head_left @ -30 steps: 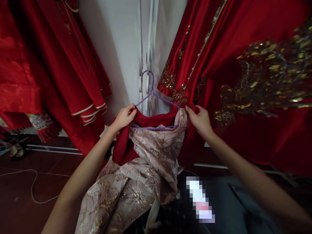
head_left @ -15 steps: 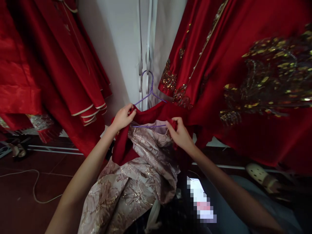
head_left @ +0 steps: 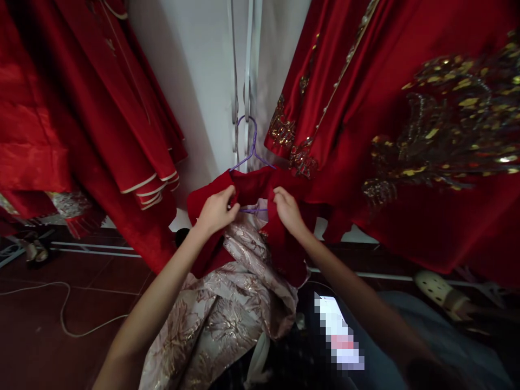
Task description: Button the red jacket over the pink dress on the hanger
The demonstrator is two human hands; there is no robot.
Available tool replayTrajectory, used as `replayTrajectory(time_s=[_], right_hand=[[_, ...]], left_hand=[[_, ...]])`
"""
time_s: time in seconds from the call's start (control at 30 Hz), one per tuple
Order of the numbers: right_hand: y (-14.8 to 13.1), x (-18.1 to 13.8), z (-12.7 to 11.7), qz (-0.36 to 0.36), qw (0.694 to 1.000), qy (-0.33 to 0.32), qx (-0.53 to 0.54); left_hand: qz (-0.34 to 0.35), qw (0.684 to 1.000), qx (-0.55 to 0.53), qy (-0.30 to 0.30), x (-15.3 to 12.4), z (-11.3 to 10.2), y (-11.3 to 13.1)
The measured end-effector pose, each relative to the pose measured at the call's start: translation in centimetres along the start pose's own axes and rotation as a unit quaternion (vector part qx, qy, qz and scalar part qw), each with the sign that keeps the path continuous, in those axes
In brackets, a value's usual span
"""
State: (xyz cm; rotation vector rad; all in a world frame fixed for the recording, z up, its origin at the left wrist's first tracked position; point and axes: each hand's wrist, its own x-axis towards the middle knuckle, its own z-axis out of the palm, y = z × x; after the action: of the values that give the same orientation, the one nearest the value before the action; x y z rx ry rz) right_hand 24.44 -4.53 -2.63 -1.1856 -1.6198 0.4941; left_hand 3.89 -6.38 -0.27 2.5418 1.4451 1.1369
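Observation:
A red jacket point(head_left: 209, 195) hangs by its shoulders on a purple hanger point(head_left: 254, 138), hooked on a white rail. My left hand point(head_left: 219, 210) is closed on the jacket's left front edge, near the collar. On the opposite edge, my right hand point(head_left: 287, 210) pinches the cloth. Between the two fronts shows a pale pink dress with metallic floral pattern point(head_left: 227, 319), gathered at the hanger's lower bar and draping down toward my lap. The jacket's collar stands open at the top.
Red garments point(head_left: 134, 124) hang at the left, and red sequined gowns point(head_left: 406, 216) at the right. A lit phone point(head_left: 339, 338) lies near my right forearm. A cream clog point(head_left: 433, 287) shows at the right. A white cable point(head_left: 65, 309) crosses the tiled floor.
Both hands have moved closer together, drawing the jacket's front edges inward over the dress top. Less of the hanger's lower bar shows.

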Motion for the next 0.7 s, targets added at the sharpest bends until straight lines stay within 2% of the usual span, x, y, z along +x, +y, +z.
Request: replayTrajectory(time_s=[0.13, 0.27, 0.4, 0.53, 0.6, 0.7], right_hand=[[-1.8, -1.3, 2.6, -0.033, 0.998, -0.048, 0.035], [-1.9, -2.1, 2.6, -0.005, 0.99, -0.085, 0.114], [-0.9, -2.4, 2.4, 0.025, 0.962, -0.129, 0.239], [0.3, -2.7, 2.1, -0.023, 0.956, -0.143, 0.255], [0.6, -2.8, 1.8, -0.049, 0.96, -0.154, 0.228], [0.6, -2.9, 1.2, -0.069, 0.965, -0.156, 0.2]], left_hand=[[0.026, 0.992, -0.113, -0.05, 0.7, 1.6, 2.2], [0.016, 0.981, -0.189, -0.049, -0.5, 1.5, 2.7], [-0.039, 0.971, -0.233, 0.034, -2.3, 2.7, 2.4], [-0.096, 0.938, -0.305, 0.131, -3.6, 5.1, 1.8], [-0.112, 0.93, -0.317, 0.146, -3.9, 5.7, 1.6], [-0.122, 0.941, -0.281, 0.14, -4.1, 5.5, 1.5]])
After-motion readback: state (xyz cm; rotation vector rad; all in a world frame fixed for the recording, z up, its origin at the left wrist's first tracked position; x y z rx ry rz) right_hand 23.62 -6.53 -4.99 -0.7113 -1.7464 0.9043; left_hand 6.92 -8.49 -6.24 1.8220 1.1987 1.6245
